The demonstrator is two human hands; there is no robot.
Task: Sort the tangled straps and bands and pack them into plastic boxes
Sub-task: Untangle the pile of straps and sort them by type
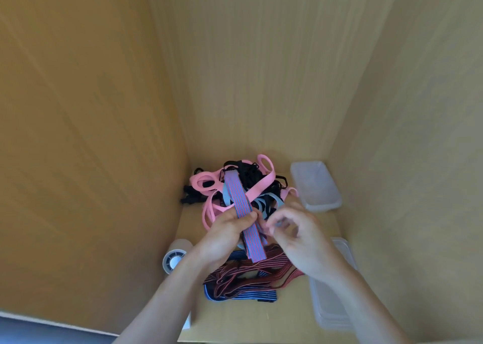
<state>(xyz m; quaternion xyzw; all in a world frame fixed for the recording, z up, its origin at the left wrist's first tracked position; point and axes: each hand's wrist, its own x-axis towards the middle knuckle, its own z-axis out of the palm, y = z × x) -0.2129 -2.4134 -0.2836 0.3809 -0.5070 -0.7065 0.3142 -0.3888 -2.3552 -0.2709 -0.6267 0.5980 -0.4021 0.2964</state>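
Note:
A tangled heap of pink, black and grey bands (243,186) lies at the back of the wooden surface. A wide strap with blue and red stripes (241,200) runs from the heap down through my left hand (224,236), which grips it. My right hand (298,236) hovers just right of the strap, blurred, fingers curled; whether it pinches anything is unclear. Below my hands lie dark red cords (251,273) over a blue striped band (235,295). One clear plastic box (315,185) stands at the back right, another clear plastic box (332,291) at the front right.
Wooden walls close in on the left, back and right. A white roll of tape (175,256) lies on its side at the left, beside my left wrist. The wooden surface's front edge (235,339) runs along the bottom.

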